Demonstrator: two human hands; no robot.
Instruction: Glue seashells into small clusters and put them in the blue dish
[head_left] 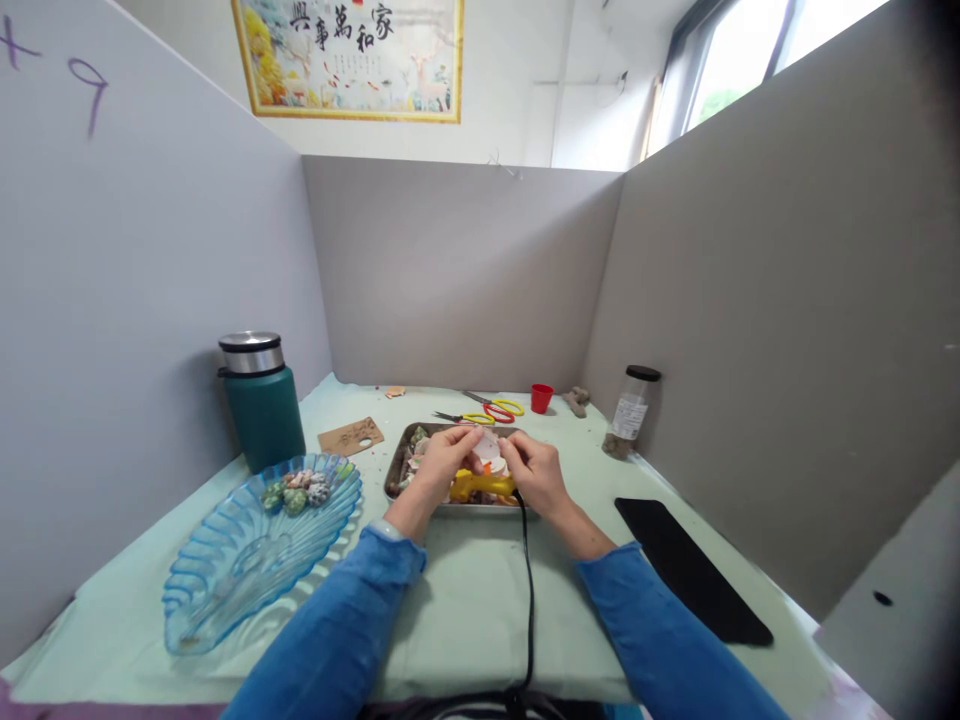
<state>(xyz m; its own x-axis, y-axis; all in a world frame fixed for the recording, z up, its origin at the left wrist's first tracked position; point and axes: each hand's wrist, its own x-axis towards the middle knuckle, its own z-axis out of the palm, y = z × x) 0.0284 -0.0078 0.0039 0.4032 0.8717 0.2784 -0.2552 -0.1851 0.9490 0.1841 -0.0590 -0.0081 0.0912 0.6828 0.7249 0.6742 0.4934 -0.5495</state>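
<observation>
Both hands meet over a metal tray (442, 511) full of small mixed pieces. My left hand (444, 462) pinches the left side of a thin, pale pinkish disc (489, 446), perhaps a shell or a petal. On its other side, the closed fingers of my right hand (534, 470) grip the same disc near its edge. Just beneath lies a yellow tool (480, 485) that looks like a hot glue gun, resting across the tray. Its black cord (529, 590) runs down to the table's front edge. My fingers and wrists hide part of the tray's contents.
A blue scalloped dish (255, 560) with several speckled lumps (296, 490) stands left, before a green bottle (262, 410). Behind the tray are scissors (491, 408), a red cup (541, 398) and a cardboard tag (351, 437). A jar (630, 415) and black mat (690, 570) lie right; grey partitions (465, 270) enclose the table.
</observation>
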